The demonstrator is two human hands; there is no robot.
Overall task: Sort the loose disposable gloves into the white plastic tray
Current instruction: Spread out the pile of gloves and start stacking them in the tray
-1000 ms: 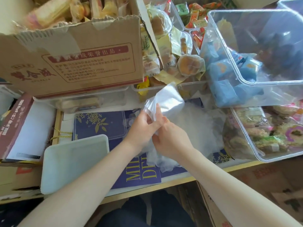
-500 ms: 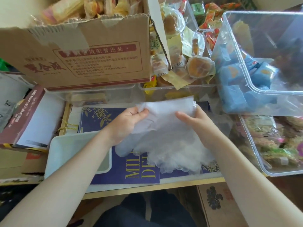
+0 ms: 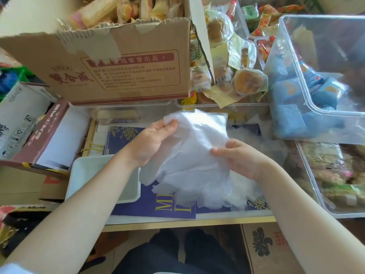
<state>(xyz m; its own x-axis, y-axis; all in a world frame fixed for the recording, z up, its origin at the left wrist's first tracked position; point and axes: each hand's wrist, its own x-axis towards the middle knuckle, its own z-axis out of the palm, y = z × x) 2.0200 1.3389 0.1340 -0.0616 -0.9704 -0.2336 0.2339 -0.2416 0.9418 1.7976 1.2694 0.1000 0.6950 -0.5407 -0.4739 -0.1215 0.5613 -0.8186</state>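
Snack boxes crowd the tabletop (image 3: 177, 221). Between both hands hangs a glove (image 3: 194, 155): the left hand (image 3: 150, 142) pinches its upper corner, the right hand (image 3: 240, 158) pinches its right edge. More gloves (image 3: 242, 195) lie beneath, hard to count. The left forearm hides part of the white tray (image 3: 88, 171). Compared with half a second ago, the glove is held higher and spread wider.

1.0 s ago my hands were together bunching the glove (image 3: 195, 155). Now spread apart: my left hand (image 3: 150, 143) pinches its top left corner, my right hand (image 3: 237, 157) its right edge. Glove opened flat, fingers hanging down.
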